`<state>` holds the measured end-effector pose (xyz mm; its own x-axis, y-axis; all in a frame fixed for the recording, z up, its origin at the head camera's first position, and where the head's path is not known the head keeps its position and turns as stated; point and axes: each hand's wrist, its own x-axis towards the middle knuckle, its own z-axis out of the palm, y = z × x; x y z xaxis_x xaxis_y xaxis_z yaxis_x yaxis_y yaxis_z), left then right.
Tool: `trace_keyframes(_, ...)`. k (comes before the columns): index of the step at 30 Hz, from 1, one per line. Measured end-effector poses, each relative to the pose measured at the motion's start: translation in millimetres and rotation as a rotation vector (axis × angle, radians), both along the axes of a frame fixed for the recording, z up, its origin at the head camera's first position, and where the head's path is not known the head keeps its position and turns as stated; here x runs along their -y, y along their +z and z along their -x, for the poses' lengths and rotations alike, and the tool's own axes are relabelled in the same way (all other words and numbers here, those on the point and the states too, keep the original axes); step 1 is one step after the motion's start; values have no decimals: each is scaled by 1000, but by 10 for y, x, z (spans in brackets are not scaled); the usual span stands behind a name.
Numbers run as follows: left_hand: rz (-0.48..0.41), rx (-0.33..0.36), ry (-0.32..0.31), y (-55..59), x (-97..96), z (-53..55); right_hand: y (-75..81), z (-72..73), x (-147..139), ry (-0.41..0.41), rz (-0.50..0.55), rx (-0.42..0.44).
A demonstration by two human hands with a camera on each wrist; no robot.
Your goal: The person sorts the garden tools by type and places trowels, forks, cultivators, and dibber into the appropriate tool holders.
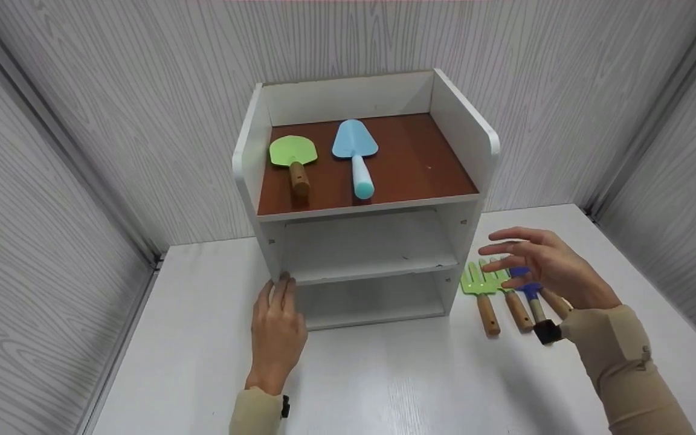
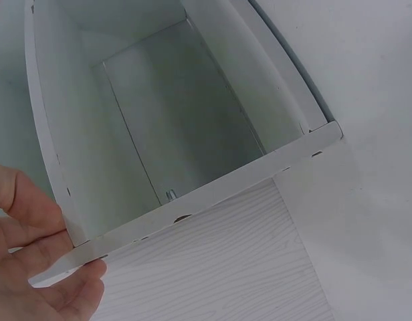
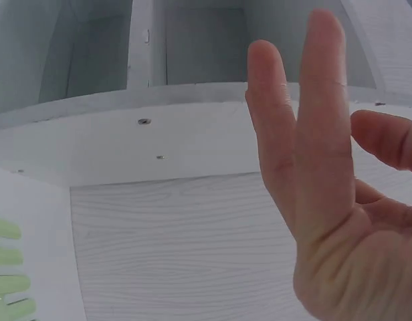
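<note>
Green garden fork [image 1: 479, 287] on bench [image 1: 378, 374], just right of white shelf unit [image 1: 369, 207]. Lying below and left of right hand [image 1: 550, 266], long axis near-to-far, tines far. Nearer to right hand, held spread, fingers loosely bent, gripping nothing. Pinching unit's left side panel [image 1: 256, 151] with left hand [image 1: 277, 329]. Farther right: second green fork [image 1: 516, 307], blue-headed tool [image 1: 530, 291], type unclear. Partly hidden by right hand: rightmost wooden handle [image 1: 556, 302], head not visible. Cut off in right wrist view: green tines [image 3: 5, 284].
</note>
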<state>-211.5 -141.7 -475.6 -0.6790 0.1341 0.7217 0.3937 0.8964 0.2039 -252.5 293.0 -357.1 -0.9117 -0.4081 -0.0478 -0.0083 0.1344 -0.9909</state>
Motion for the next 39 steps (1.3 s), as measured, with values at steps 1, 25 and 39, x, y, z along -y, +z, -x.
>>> trace_keyframes(1,0,1,1,1,1,1,-15,7,-20,-6,-3,6)
trace_keyframes(25,22,30,16,12,11,-4,-252,42,-456,-92,-46,115)
trace_keyframes(39,24,-12,6,9,2,-2,-329,30,-643,-133,-2,132)
